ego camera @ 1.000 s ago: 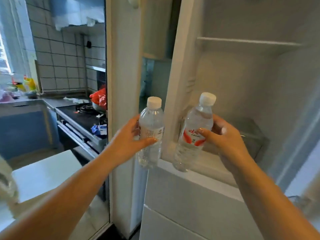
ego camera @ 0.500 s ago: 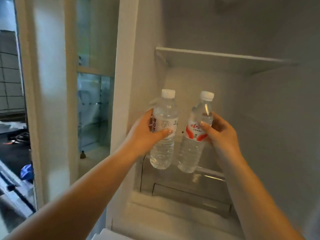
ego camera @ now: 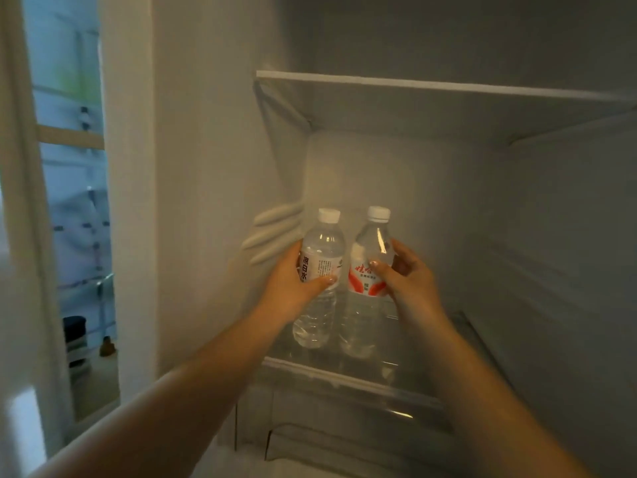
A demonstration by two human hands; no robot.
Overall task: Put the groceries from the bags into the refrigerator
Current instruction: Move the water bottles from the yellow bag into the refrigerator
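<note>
Refrigerator interior (ego camera: 448, 201), pale grey and dim, fills most of your view; one white shelf (ego camera: 431, 86) crosses the upper part, and one clear glass shelf (ego camera: 344, 377) lies lower and nearer, over one translucent drawer (ego camera: 344, 426). Four short ribs (ego camera: 272, 232) stand out from the left inner wall. Far left, past the cabinet's edge, a window-lit area shows one dark jar (ego camera: 74, 331) on a sill and one small brown object (ego camera: 107, 346) beside it; both are too blurred to identify.

Two water bottles, each clear with a white cap, are held upright side by side inside the compartment, close together, above the glass shelf. Whether their bases touch the shelf cannot be told.

Your left hand (ego camera: 293, 284) grasps the left bottle (ego camera: 320, 281) around its white label with dark characters, thumb across the front and fingers wrapped behind.

Your right hand (ego camera: 410, 281) grasps the right bottle (ego camera: 367, 284) around its red-and-white label, thumb on the front and fingers curled round the far side.

Two bare forearms reach in from the near edge.
</note>
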